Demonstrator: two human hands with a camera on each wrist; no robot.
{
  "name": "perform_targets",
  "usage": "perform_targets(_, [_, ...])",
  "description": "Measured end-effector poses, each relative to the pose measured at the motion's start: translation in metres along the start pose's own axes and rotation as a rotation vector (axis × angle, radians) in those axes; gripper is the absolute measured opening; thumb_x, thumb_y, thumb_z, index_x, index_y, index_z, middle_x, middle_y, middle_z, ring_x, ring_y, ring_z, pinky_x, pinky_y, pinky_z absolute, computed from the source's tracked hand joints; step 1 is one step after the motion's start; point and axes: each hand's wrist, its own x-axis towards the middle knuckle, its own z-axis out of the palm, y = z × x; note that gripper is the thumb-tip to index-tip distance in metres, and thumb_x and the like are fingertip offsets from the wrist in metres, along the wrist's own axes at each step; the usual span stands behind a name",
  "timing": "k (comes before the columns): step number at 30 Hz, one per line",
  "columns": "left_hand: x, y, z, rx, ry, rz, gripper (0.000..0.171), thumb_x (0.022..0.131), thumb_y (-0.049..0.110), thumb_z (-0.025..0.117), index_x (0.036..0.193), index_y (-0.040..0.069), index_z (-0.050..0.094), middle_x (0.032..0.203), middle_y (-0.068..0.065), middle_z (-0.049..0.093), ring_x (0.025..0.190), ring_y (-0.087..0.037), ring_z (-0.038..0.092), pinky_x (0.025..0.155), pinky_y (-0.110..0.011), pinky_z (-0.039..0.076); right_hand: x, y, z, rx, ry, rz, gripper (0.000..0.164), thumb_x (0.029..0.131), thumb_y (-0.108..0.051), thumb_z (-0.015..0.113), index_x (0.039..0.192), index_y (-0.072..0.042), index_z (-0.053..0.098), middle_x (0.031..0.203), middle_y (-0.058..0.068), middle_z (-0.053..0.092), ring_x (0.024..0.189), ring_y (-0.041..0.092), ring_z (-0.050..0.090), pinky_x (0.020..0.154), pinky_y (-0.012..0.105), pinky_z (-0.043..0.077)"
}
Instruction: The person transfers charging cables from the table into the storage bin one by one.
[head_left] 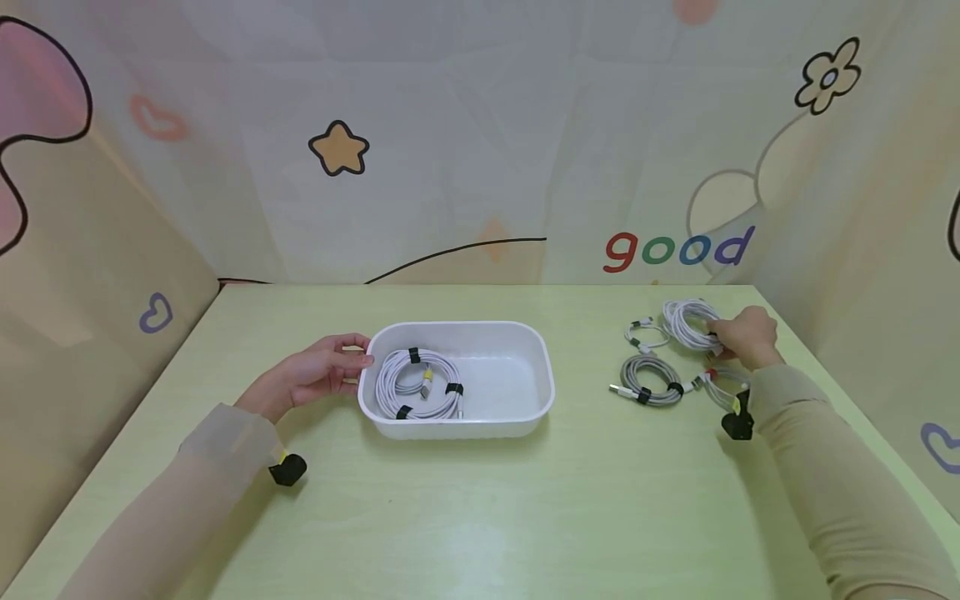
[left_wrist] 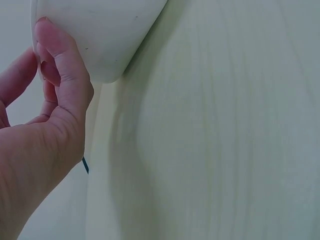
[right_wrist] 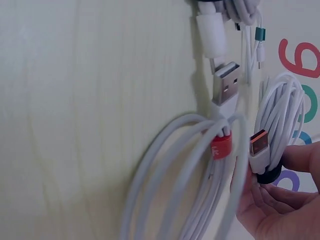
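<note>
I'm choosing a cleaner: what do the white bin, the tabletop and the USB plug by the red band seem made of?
White bin: probably plastic, softly glossy, moulded-looking rounded corners. Tabletop: smooth wood or wood-look laminate; faint grain lines show. USB plug: shiny silver, likely metal shell; white housing, probably plastic.

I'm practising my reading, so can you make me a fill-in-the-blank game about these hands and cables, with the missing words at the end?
1. The ____ hand grips a coil.
2. The left hand touches a tub coloured ____.
3. In the right wrist view, the frontmost cable has a tie coloured ____.
4. The big coloured letters spell ____.

Missing words: right; white; red; good.
</note>
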Motion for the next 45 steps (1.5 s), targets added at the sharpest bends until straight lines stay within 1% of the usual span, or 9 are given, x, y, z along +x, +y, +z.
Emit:
perform_targets(2, [0.0,0.0,0.0,0.0,0.001,-0.001,0.015,0.098,0.006,0.052,0.111,0.008,0.045,0.092,0.002,0.067,0.081,-0.01,0.066,0.076,-0.03,0.059,0.002,-0.001,0.0,0.013,-0.006,-0.008,0.046,0.091,-0.024,0.057,0.103,0.02,0.056,0.049,0.003,0.059,0.067,0.026,0.071,0.101,0.047,0.044])
perform_targets(4, [0.0,0.0,0.0,0.0,0.002,0.0,0.015,0.098,0.006,0.052,0.111,0.008,0.045,0.093,0.002,0.066,0.081,-0.011,0.066,0.076,-0.03,0.059,0.003,-0.001,0.0,0.036,-0.016,-0.012,0.044,0.092,-0.024,0.057,0.103,0.019,0.056,0.055,0.003,0.059,0.049,0.019,0.067,0.083,0.037,0.055])
perform_targets(6, [0.0,0.0,0.0,0.003,0.004,0.002,0.015,0.098,0.006,0.052,0.111,0.008,0.046,0.093,0.001,0.066,0.081,-0.011,0.066,0.076,-0.03,0.059,0.004,-0.002,-0.001,0.045,-0.026,-0.023,0.044,0.092,-0.024,0.057,0.103,0.018,0.055,0.06,0.003,0.059,0.046,0.012,0.064,0.063,0.023,0.054])
perform_targets(8, [0.0,0.0,0.0,0.003,0.001,0.004,0.014,0.098,0.006,0.052,0.11,0.009,0.046,0.093,0.002,0.066,0.081,-0.01,0.066,0.075,-0.029,0.059,0.003,-0.004,-0.001,0.049,-0.029,-0.035,0.044,0.092,-0.024,0.057,0.103,0.018,0.055,0.061,0.004,0.06,0.046,0.011,0.064,0.052,0.017,0.049])
perform_targets(15, [0.0,0.0,0.001,-0.012,-0.004,0.006,0.015,0.098,0.005,0.052,0.11,0.008,0.045,0.091,0.002,0.065,0.079,-0.01,0.065,0.073,-0.028,0.058,-0.003,-0.014,-0.004,0.058,-0.045,-0.078,0.044,0.091,-0.023,0.059,0.1,0.019,0.059,0.056,0.002,0.06,0.047,0.013,0.065,0.054,0.024,0.054])
perform_targets(21, [-0.001,0.001,0.002,-0.004,0.004,-0.006,0.016,0.097,0.006,0.053,0.112,0.008,0.045,0.092,0.001,0.064,0.08,-0.011,0.065,0.074,-0.028,0.058,-0.006,-0.022,-0.004,0.07,-0.062,-0.12,0.043,0.091,-0.023,0.06,0.099,0.019,0.063,0.053,-0.001,0.061,0.047,0.013,0.066,0.054,0.025,0.055])
perform_targets(29, [-0.001,0.001,0.002,-0.02,0.001,-0.006,0.018,0.097,0.005,0.054,0.113,0.007,0.044,0.092,0.001,0.065,0.08,-0.011,0.065,0.073,-0.028,0.058,-0.009,-0.033,-0.003,0.075,-0.069,-0.171,0.041,0.092,-0.022,0.06,0.099,0.018,0.064,0.055,-0.002,0.062,0.048,0.012,0.066,0.054,0.022,0.054])
perform_targets(32, [-0.002,0.001,0.001,-0.024,-0.004,-0.003,0.019,0.097,0.006,0.054,0.113,0.007,0.044,0.092,0.001,0.065,0.08,-0.011,0.065,0.073,-0.028,0.058,-0.01,-0.038,-0.001,0.085,-0.073,-0.189,0.041,0.092,-0.022,0.06,0.1,0.018,0.064,0.056,-0.002,0.062,0.047,0.011,0.065,0.055,0.026,0.056])
perform_targets(45, [-0.001,0.001,0.001,-0.014,-0.007,0.001,0.016,0.097,0.005,0.053,0.111,0.008,0.045,0.092,0.001,0.064,0.08,-0.011,0.065,0.072,-0.027,0.058,-0.02,-0.063,0.004,0.086,-0.104,-0.244,0.043,0.093,-0.022,0.061,0.105,0.02,0.061,0.069,0.004,0.063,0.05,0.008,0.061,0.055,0.026,0.056])
